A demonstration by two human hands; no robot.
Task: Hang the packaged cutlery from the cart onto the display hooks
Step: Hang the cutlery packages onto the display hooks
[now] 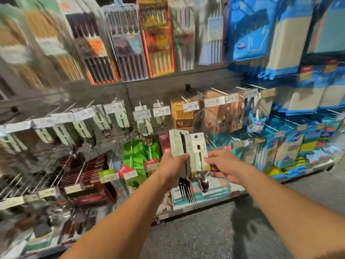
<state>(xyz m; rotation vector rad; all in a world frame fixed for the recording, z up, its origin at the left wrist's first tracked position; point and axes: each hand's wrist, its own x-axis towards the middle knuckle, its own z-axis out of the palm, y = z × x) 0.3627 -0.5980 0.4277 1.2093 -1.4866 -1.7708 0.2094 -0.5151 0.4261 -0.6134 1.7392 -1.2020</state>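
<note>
Two carded packs were held before the display hooks (pixel 119 107): the fork pack (pixel 180 144), fork tines down, gripped in the left hand (pixel 172 168), and the spoon pack (pixel 200 152) just beside it, its card edge pinched by the right hand (pixel 225 166). Both forearms were extended forward.

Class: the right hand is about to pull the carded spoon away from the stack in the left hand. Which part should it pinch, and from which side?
Pinch the lower right edge of the spoon's card, coming from the right, where the right hand already is. That flat edge sticks out clear of the fork cards the left hand grips, while the spoon's bowl hangs free below.
</note>
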